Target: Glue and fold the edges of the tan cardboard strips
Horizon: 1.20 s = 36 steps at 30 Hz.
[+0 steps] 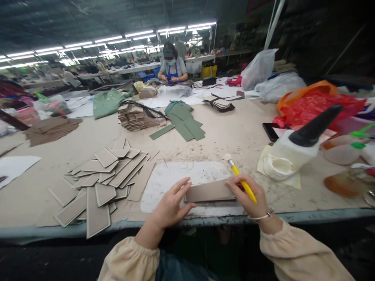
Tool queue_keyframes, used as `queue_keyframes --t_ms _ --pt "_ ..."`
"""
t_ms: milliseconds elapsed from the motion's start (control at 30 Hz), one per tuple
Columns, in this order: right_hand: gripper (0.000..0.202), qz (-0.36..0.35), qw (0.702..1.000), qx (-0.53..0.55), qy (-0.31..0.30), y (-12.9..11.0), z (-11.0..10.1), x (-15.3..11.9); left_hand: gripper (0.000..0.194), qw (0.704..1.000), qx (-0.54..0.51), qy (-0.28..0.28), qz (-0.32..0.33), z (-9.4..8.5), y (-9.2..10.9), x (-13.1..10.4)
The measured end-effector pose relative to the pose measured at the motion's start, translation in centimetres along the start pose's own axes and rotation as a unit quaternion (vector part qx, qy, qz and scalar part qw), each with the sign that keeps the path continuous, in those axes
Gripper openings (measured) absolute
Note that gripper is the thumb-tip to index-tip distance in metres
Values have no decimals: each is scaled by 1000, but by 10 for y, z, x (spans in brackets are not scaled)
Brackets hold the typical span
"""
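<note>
At the near edge of the table (234,130), between the two hands, a brown strip (209,192), over a stained white board (164,175); under its near side, a dark line, not possible to tell if shadow or second layer. At its left end, the left hand (172,203), with finger and thumb wide apart around the corners; not possible to tell how firm the contact. At its right end, the right hand (249,195), with fingertips on the far corner and a yellow brush (247,187) kept in the closed fingers; the lower fingers out of sight behind the palm. To the left, a loose heap of pale-edged panels (101,160), with many half covered by others, so too tangled to count. To the right, a white bottle (303,150) with a black nozzle, on yellowish paper, and beside it a jar (341,183) of amber liquid, blurred near the picture's border. Behind the bottle, a phone (270,132), partly covered, and a red bag (319,107) with contents hidden. Across the table, a person (172,68) in a blue apron, with handwork too small to make out.
</note>
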State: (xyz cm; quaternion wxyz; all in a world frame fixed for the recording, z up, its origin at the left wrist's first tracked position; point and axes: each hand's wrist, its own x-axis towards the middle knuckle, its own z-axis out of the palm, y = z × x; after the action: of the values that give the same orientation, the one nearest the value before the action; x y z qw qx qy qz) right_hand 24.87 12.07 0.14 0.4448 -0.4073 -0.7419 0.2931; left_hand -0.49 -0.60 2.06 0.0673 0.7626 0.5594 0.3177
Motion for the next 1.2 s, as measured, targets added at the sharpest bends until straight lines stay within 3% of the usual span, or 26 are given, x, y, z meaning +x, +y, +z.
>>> queue_keyframes --t_ms 100,200,300,400,733,1067,1200 --pt "22 38 997 11 70 12 -10 5 27 997 42 41 -47 -6 -14 -5" --pt "27 71 994 -13 87 23 -17 6 20 996 66 -15 -59 -4 -23 -10" --pt "27 57 993 -67 74 28 -15 2 20 992 68 -93 -52 2 -24 -9" --pt "26 41 995 -78 49 28 -8 -1 20 990 59 -121 -49 7 -24 -7" --pt "26 77 996 -52 -15 18 3 -5 19 990 44 -128 -42 4 -20 -8" --pt "23 28 994 -103 -24 19 8 1 22 990 45 -124 -43 5 -22 -8" --pt "24 39 994 -95 -47 23 10 2 22 990 50 -123 -44 5 -22 -9"
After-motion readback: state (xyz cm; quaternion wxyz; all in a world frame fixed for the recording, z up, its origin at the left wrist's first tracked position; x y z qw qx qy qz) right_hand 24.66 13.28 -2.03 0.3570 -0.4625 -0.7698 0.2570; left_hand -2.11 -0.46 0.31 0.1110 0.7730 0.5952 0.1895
